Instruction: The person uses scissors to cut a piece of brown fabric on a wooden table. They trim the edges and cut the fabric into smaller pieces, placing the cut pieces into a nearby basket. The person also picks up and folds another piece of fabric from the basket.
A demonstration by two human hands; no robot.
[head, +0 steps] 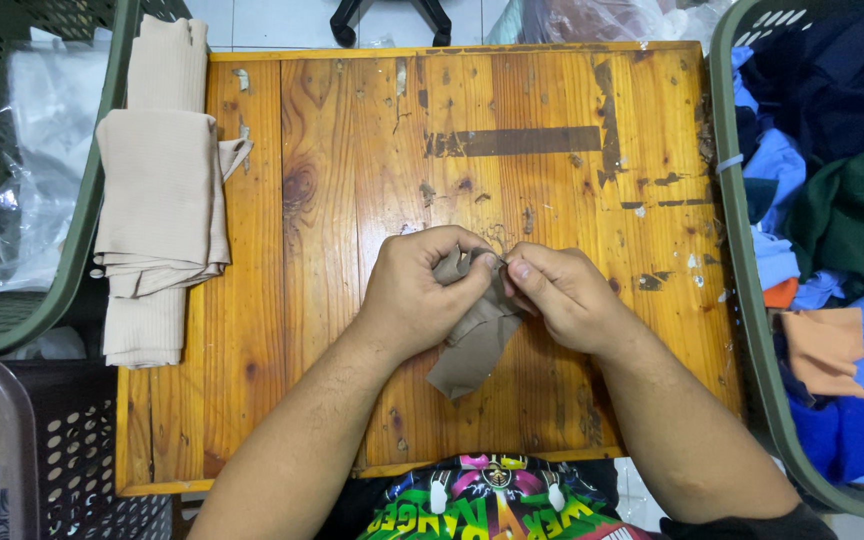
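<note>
**Small taupe cloth pinched in both hands over the table's middle**

Nearest the lens: a bright printed shirt [492,500] at the table's near edge, forearms running up from it. Both hands meet over the middle of the wooden table [352,150], slightly toward the near edge.

Left hand [417,290]: fingers curled tight, thumb and fingertips pinching the top of a small taupe cloth [474,340]. Right hand [562,295]: also closed in a pinch, thumb pressed on the same upper edge, touching the left hand. The cloth hangs down from the grip, its lower end resting on the wood.

Handling, as judged: thin, limp, very light; it drapes and creases freely, no stiffness. Likely a little slick and stretchy. Best taken at a hem or corner with fingertips, as both hands have it.

Along the left edge lies a stack of folded beige cloth [162,200], ribbed, one piece reaching to the far left corner. Beyond the right edge stands a green basket [742,300] of mixed clothes, blue, dark green and orange. Another green basket [72,250] with clear plastic sits off the left edge, a dark crate [82,450] below it.

Hard to make out: the cloth's top is hidden inside the fingers, so its shape and kind cannot be told. Both baskets are cut off by the frame.
</note>
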